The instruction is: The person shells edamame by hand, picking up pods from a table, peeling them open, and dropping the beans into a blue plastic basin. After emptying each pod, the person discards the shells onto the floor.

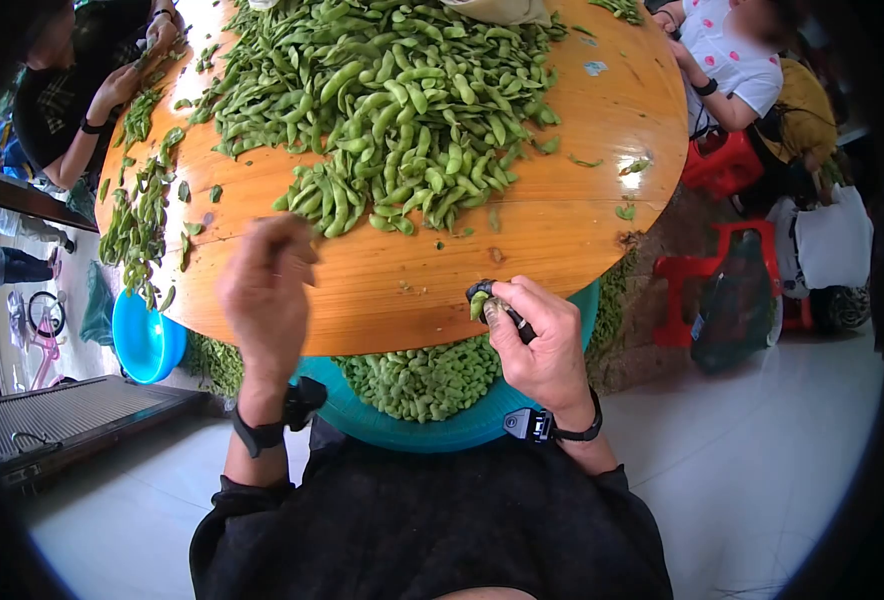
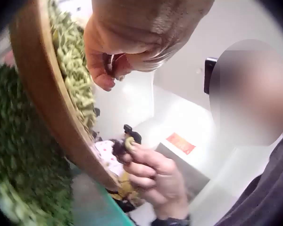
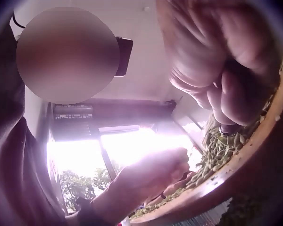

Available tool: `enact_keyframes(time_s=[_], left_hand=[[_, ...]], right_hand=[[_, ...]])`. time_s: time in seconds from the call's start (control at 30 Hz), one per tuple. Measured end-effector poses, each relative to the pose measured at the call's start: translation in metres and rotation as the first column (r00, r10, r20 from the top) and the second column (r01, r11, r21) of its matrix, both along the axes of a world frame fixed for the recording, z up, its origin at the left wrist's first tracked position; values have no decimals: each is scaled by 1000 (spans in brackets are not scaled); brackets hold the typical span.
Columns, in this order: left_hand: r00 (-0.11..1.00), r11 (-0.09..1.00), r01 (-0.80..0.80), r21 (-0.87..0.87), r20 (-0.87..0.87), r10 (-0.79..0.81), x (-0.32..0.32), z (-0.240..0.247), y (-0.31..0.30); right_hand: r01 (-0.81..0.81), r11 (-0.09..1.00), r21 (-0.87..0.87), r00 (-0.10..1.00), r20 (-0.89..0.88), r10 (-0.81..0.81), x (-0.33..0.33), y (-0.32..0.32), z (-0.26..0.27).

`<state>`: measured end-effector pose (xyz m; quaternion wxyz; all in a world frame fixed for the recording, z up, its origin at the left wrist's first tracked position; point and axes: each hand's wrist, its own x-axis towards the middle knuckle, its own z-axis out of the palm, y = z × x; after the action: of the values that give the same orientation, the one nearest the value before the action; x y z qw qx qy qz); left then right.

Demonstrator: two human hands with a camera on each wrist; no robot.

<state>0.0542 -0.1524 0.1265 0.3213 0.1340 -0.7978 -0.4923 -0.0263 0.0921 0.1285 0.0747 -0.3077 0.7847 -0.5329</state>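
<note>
My right hand (image 1: pixel 544 340) pinches a green soybean pod (image 1: pixel 478 305) between thumb and fingers, over the table's near edge. A small black tool (image 1: pixel 525 328) shows in the same grip; its kind is mostly hidden by the fingers. In the left wrist view the pod (image 2: pixel 129 143) stands at the fingertips beside black parts. My left hand (image 1: pixel 270 290) is blurred above the table, left of the right hand, with fingers loosely bent and nothing visible in them. Close ahead of it lies a large heap of green pods (image 1: pixel 392 130) on the wooden table (image 1: pixel 562 235).
Under the table edge stands a teal basin (image 1: pixel 337 400) of shelled green beans (image 1: pixel 422 380). A smaller blue basin (image 1: pixel 147 335) is at left. Loose pods (image 1: pixel 137 240) lie along the table's left side. Two people sit across, left and right. Red stools (image 1: pixel 677 300) stand at right.
</note>
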Motion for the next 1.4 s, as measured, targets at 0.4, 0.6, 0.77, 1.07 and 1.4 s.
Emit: enact_keyframes(time_s=[0.4, 0.6, 0.77, 1.07, 1.4], left_hand=[[968, 974, -48, -221, 229, 100, 31, 5, -2], [874, 829, 346, 439, 171, -455, 11, -10, 72], [889, 598, 300, 743, 9, -458, 12, -9, 76], [883, 651, 312, 692, 41, -467, 17, -10, 72], [908, 885, 419, -203, 106, -406, 11, -17, 70]], right_hand=[[-86, 996, 4, 995, -41, 86, 8, -14, 1], [-94, 996, -7, 995, -29, 94, 13, -16, 7], [-122, 992, -22, 991, 50, 123, 14, -17, 7], [-154, 987, -53, 986, 64, 157, 13, -22, 10], [-222, 971, -90, 941, 241, 238, 4, -10, 7]])
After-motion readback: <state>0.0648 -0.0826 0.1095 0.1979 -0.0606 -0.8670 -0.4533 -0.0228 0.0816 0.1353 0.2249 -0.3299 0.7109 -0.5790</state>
